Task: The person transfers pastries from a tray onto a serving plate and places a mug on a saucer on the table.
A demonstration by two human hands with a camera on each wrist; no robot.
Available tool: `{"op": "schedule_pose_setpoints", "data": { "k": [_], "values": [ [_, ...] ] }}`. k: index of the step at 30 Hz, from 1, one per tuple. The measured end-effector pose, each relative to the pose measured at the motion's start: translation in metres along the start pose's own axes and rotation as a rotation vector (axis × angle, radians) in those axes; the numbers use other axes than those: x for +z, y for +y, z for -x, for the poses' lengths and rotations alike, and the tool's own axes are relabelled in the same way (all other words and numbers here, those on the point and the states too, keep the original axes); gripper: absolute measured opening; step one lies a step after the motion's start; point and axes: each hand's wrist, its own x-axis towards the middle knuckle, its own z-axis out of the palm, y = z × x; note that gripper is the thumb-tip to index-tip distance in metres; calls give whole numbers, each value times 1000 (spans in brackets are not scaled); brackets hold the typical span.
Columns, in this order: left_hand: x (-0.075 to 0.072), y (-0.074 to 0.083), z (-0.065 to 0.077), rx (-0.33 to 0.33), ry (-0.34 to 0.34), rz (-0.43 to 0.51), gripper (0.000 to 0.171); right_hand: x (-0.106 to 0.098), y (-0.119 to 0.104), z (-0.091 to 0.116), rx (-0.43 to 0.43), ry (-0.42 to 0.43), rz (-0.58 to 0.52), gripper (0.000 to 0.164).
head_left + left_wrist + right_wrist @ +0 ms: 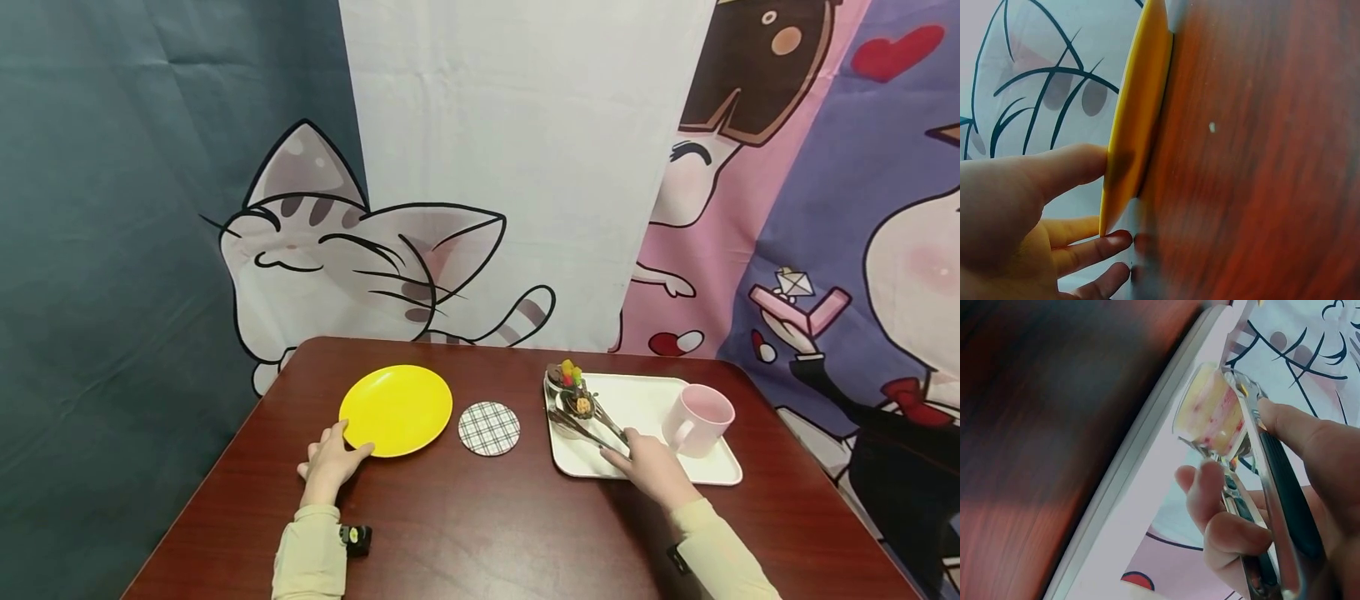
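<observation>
My left hand (330,462) touches the near left rim of a round yellow plate (397,408), thumb and fingers spread along its edge. In the left wrist view the thumb tip meets the rim, and part of the index finger is hidden behind it. My right hand (656,467) grips metal tongs (1294,500) with dark handle inserts. Between the tong ends is a clear cup of layered cake (1210,415), cream and pink, with a dark chocolate-like topping (581,404). It is over the left part of a white tray (637,392).
A second dessert with colourful fruit-like topping (567,375) stands at the tray's back left corner. A pink mug (701,421) stands on the tray's right side. Between plate and tray lies a round checked coaster (489,429). A printed curtain (525,167) hangs behind the brown table (480,525).
</observation>
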Motion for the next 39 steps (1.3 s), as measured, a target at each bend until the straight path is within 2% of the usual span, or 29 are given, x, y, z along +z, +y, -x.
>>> {"op": "schedule_pose_setpoints", "data": {
  "k": [8, 17, 31, 39],
  "values": [
    [1, 3, 3, 0, -2, 11, 76, 8, 0, -3, -9, 81, 35, 35],
    [-1, 2, 2, -4, 2, 16, 76, 14, 6, 2, -40, 154, 13, 35],
    [0, 0, 1, -12, 2, 20, 76, 20, 10, 11, -39, 194, 10, 34],
    [-1, 2, 2, -11, 4, 16, 75, 18, 9, 18, -3, 157, -16, 36]
  ]
}}
